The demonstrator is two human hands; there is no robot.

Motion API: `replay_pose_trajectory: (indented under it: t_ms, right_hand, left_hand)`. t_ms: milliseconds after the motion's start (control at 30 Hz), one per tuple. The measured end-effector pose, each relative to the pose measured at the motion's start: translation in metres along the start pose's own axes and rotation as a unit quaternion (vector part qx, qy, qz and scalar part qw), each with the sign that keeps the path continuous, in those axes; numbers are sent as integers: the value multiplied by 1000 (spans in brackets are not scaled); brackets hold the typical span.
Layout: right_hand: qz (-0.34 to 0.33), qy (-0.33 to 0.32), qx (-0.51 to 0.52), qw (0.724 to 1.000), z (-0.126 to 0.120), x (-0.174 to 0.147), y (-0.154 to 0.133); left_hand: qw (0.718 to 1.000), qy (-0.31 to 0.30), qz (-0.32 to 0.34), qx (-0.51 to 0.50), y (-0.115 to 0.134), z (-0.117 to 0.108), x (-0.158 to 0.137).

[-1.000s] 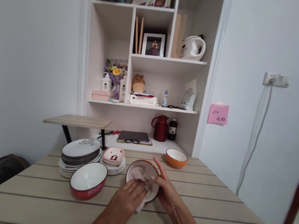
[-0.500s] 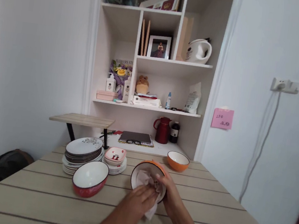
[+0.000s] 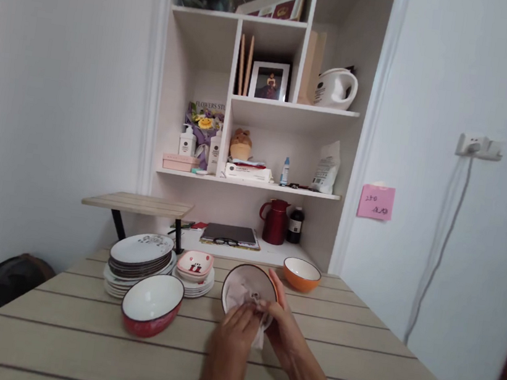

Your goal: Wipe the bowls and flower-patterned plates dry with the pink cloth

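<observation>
A dark-rimmed bowl (image 3: 252, 272), white inside and orange outside, is tilted toward me above the table. My right hand (image 3: 285, 326) grips it by its right side, thumb over the rim. Inside the bowl, my left hand (image 3: 241, 327) presses a crumpled pale pink cloth (image 3: 240, 293) against the inner wall, and a corner of it hangs out over the near rim. Behind and to the right stands another orange bowl (image 3: 301, 275). To the left is a red bowl (image 3: 151, 306) with a white inside.
Left of the hands stand stacked plates (image 3: 141, 250) and small square dishes (image 3: 195, 264) on smaller plates. A little raised wooden stand (image 3: 138, 202) is behind them. At the back, a shelf unit holds a red thermos jug (image 3: 275, 223) and a closed laptop (image 3: 229, 234).
The bowl has risen slightly and shifted a little left, its opening turned more toward me. My left hand has moved with the cloth, its wrist now more upright.
</observation>
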State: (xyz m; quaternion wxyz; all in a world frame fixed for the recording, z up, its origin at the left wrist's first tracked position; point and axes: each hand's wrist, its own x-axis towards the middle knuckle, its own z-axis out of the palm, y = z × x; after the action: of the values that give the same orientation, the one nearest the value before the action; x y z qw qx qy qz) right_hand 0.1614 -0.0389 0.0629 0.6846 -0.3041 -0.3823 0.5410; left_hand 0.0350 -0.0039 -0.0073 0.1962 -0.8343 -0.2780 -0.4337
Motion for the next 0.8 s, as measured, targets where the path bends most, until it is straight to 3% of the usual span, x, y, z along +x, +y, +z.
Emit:
replay_pose_trajectory:
  t_ms: [100,200,367,467,567,667,800]
  right_hand:
    - [-8,24,9,1000,0,2,7]
    - [-2,38,5,999,-3,5,11]
    - [-10,15,-26,999,-11,7,4]
    - [5,-8,-67,998,-12,5,-3]
    - [41,-52,-94,993,-11,3,-7]
    - [59,-52,-86,993,-12,2,-9]
    - [51,-22,-50,997,-16,3,-7]
  left_hand:
    - [992,-3,-106,-69,24,7,6]
    - [987,-30,-101,-122,26,9,11]
    - [983,-124,81,-106,-11,-3,11]
    - [974,-124,181,-48,-38,-24,12]
    - [963,-123,240,13,-55,-39,12]
    - [970,-94,219,45,-55,-33,6]
    - [996,-27,87,-3,-31,-6,-2]
